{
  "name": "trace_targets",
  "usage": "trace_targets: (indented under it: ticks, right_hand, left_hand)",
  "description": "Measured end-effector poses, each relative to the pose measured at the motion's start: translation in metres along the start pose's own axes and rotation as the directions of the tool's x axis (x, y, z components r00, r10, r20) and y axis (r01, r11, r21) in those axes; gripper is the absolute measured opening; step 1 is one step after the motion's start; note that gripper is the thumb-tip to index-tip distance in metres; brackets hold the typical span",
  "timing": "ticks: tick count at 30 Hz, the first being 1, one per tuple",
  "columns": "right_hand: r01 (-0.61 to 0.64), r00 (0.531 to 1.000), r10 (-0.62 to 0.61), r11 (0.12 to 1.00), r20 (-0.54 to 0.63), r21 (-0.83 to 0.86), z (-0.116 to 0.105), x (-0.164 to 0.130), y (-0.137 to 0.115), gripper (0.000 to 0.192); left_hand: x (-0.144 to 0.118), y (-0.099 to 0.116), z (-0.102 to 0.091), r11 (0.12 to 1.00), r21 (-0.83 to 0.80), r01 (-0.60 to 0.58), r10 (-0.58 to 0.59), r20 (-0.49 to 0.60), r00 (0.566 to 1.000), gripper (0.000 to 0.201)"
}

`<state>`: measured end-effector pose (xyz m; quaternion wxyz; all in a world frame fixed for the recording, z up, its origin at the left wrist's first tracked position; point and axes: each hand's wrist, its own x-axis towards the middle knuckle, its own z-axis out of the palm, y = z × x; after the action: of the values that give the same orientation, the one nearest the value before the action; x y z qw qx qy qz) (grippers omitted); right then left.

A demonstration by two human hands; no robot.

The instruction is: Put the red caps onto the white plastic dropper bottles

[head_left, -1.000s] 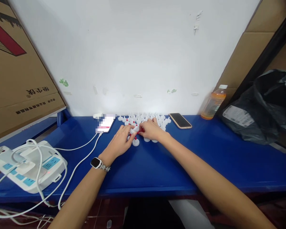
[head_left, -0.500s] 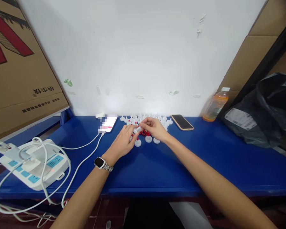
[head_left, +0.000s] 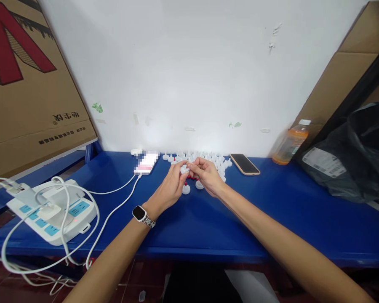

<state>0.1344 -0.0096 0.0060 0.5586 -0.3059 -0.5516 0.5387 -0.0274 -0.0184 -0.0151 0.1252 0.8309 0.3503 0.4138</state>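
Up by the wall, left hand and right hand meet fingertip to fingertip, pinching a small white plastic cap above the blue table. It looks light, stiff, probably slippery; best gripped at its rim.

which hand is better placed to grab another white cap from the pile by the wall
Right, probably. The right hand sits directly beside the white caps, while the left hand is nearer the person, its fingers meeting the right's around one small white piece.
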Motion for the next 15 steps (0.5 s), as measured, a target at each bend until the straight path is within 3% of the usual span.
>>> trace_targets:
  ticks: [8,11,15]
  right_hand:
    - [0.03,0.999,-0.03,0.999,0.015,-0.017,0.006,0.002,-0.005,0.044]
    - [0.122,0.992,-0.126,0.966,0.0,-0.23,0.004,0.002,-0.008,0.045]
    - [0.255,0.965,-0.242,0.754,0.105,-0.606,-0.001,-0.005,-0.012,0.049]
  left_hand:
    - [0.002,0.013,-0.001,0.957,-0.258,0.133,-0.146,-0.03,0.989,0.041]
    - [0.002,0.018,-0.002,0.946,-0.281,0.161,-0.187,-0.067,0.98,0.041]
    - [0.001,0.019,-0.004,0.96,-0.235,0.155,-0.165,-0.027,0.986,0.041]
